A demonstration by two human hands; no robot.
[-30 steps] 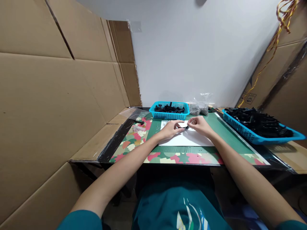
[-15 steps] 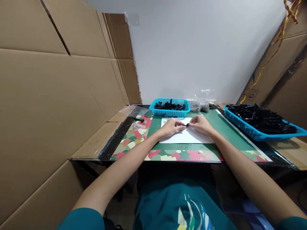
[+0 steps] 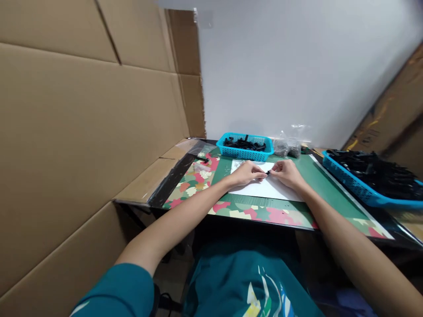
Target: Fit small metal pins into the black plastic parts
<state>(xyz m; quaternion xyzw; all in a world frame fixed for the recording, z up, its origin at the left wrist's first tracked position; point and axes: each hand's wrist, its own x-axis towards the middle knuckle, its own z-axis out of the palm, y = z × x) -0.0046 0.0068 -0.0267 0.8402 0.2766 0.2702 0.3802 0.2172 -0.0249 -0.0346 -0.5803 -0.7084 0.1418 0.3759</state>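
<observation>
Both my hands meet over a white sheet of paper [image 3: 264,190] on the green mat [image 3: 317,185]. My left hand [image 3: 247,173] pinches one end of a small black part [image 3: 267,173], fingers closed. My right hand [image 3: 287,172] pinches its other end, fingers curled in. The part is tiny and mostly hidden between my fingertips.
A small blue basket [image 3: 247,147] of black parts stands behind the paper. A larger blue basket [image 3: 370,178] of black parts sits at the right. Clear plastic bags [image 3: 291,141] lie by the wall. Cardboard panels [image 3: 82,123] wall off the left. A camouflage-patterned table cover [image 3: 194,185] borders the mat.
My hands have stayed together on the black part. The camera has swung left and down, so the table and baskets sit further right in view.
</observation>
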